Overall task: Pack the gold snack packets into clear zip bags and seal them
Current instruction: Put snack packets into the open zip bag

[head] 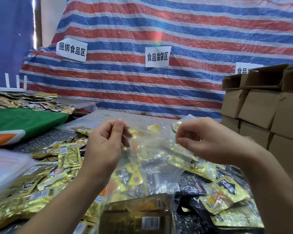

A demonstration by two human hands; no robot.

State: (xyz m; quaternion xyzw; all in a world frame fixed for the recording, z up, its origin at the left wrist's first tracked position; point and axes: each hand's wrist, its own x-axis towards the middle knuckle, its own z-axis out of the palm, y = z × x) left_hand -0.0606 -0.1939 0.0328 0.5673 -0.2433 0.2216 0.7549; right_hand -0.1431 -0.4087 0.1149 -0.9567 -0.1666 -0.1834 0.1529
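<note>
The third sign at right is half hidden behind boxes. Blurred bags run off the left edge; packet text is unreadable.

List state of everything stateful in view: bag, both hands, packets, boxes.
zip bag: held up, packets inside; whether sealed, cannot tell
left hand: pinching the bag's top left corner
right hand: pinching the bag's top right
loose gold packets: heaped on table, unbagged
cardboard boxes: stacked, top flaps open
</note>
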